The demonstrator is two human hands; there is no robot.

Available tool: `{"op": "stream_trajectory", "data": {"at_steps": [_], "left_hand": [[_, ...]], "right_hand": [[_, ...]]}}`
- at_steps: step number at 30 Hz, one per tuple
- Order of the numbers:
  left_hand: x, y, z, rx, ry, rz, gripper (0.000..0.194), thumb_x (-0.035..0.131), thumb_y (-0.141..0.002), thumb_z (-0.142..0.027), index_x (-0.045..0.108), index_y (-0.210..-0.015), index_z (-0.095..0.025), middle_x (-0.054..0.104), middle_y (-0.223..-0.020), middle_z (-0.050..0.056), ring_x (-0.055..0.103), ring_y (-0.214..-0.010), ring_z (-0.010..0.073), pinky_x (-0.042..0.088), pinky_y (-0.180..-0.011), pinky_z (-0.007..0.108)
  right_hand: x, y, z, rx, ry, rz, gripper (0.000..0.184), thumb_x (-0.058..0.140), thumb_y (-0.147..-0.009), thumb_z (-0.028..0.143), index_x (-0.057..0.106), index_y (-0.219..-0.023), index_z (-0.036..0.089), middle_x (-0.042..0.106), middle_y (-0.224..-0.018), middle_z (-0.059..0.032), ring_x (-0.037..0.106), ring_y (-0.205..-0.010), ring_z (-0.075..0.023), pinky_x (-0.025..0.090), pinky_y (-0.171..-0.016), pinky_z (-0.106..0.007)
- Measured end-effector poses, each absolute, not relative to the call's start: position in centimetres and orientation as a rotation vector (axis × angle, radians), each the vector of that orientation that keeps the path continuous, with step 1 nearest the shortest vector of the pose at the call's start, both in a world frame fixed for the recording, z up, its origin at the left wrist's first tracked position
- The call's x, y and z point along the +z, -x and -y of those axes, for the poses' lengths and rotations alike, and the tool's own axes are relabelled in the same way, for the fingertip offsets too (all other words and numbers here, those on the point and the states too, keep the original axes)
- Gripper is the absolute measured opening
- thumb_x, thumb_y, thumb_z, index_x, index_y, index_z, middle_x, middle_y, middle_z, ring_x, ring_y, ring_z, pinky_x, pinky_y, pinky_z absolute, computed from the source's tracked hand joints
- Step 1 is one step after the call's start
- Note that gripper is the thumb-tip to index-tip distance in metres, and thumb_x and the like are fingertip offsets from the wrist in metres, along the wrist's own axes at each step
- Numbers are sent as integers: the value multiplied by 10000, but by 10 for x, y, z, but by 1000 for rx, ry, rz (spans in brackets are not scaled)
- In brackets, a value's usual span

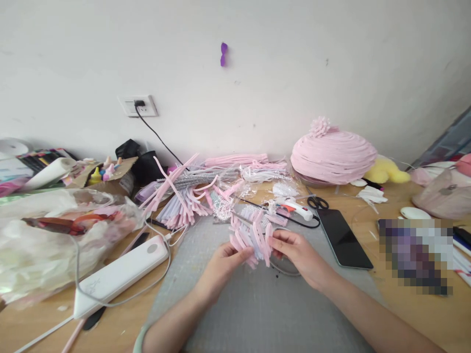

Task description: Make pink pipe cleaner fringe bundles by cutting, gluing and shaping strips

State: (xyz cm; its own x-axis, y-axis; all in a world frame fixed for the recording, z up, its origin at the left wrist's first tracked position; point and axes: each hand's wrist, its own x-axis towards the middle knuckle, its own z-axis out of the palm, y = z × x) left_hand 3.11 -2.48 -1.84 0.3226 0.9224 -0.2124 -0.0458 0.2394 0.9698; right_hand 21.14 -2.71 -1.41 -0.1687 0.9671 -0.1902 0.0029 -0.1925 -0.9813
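Observation:
Over the grey cutting mat (228, 314), a piece made of pink and lilac pipe cleaners (243, 240), bent into V shapes, is held between both hands. My left hand (225, 262) pinches its lower left side between thumb and fingers. On the right edge, my right hand (294, 249) grips a pink strand with the fingertips. Behind the piece lie a white glue gun (297, 210) with an orange trigger and a cluster of clear beads (222, 208). Part of a round grey object (285, 267) shows beneath my right hand.
Bundled pipe cleaners (184, 208) lie behind the mat. A large pink dome (333, 157) stands back right. Scissors (318, 202) and a dark-screened tablet (346, 240) lie right. A white elongated device (121, 277) with cables and a plastic bag (73, 245) occupy the left.

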Motion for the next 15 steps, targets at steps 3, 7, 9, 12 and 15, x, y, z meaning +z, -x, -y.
{"op": "stream_trajectory", "data": {"at_steps": [3, 7, 9, 12, 15], "left_hand": [[-16, -30, 24, 888, -1127, -1024, 251, 620, -722, -379, 686, -740, -138, 690, -746, 39, 583, -766, 188, 394, -792, 282], [-17, -28, 21, 889, -1169, -1043, 268, 632, -706, -402, 687, -729, -141, 684, -731, 37, 582, -746, 188, 404, -756, 276], [-20, -28, 21, 870, -1197, -1048, 286, 654, -677, -424, 677, -679, -139, 671, -674, 34, 573, -689, 180, 412, -700, 271], [-20, -30, 23, 861, -1207, -1051, 297, 677, -647, -437, 680, -680, -141, 673, -666, 36, 581, -686, 187, 427, -681, 279], [-18, -34, 28, 900, -1168, -1028, 313, 703, -633, -402, 698, -826, -156, 704, -823, 57, 602, -858, 231, 433, -792, 312]], "right_hand": [[-16, -212, 27, 1432, 1317, 1286, 275, 607, -719, 437, 656, -812, 183, 615, -758, -4, 514, -658, -123, 387, -627, -245], [-18, -214, 28, 1431, 1312, 1404, 289, 622, -705, 445, 663, -815, 181, 649, -809, -21, 561, -742, -164, 407, -677, -263], [-19, -214, 29, 1434, 1312, 1453, 272, 608, -714, 446, 661, -737, 180, 633, -717, -8, 554, -686, -160, 399, -630, -255], [-20, -213, 30, 1377, 1301, 1499, 275, 577, -738, 446, 647, -689, 185, 602, -649, -2, 531, -633, -152, 377, -572, -243], [-22, -210, 31, 1325, 1292, 1540, 276, 541, -771, 428, 623, -677, 181, 577, -642, -2, 506, -620, -141, 357, -560, -237]]}}
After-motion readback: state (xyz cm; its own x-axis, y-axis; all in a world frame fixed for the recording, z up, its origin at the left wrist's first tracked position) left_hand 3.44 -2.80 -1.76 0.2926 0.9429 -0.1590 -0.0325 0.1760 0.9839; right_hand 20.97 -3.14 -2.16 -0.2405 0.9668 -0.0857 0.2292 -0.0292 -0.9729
